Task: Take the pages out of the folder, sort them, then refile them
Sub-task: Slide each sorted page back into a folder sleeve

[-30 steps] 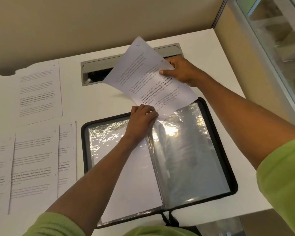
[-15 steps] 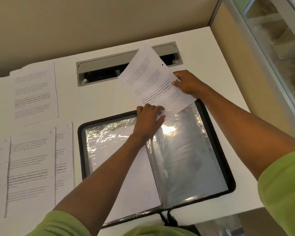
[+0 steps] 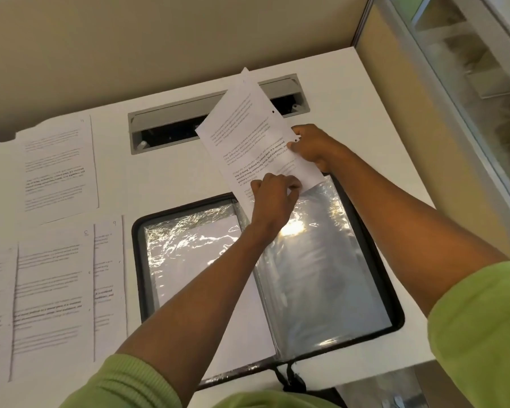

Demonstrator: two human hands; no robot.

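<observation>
- The open folder (image 3: pixel 395 319) lies on the desk (image 3: pixel 365 119), at its right part.
- Loose pages (image 3: pixel 53 290) lie in overlapping rows left of the folder; one sheet (image 3: pixel 59 160) lies behind them.
- A cable tray (image 3: pixel 171 119) sits in the desk behind the folder.
- A page (image 3: pixel 248 128) stands tilted over the folder's far edge, between both hands.

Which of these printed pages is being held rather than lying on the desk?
The tilted page above the open folder: the left hand and right hand grip it. The other pages lie flat at left.
</observation>
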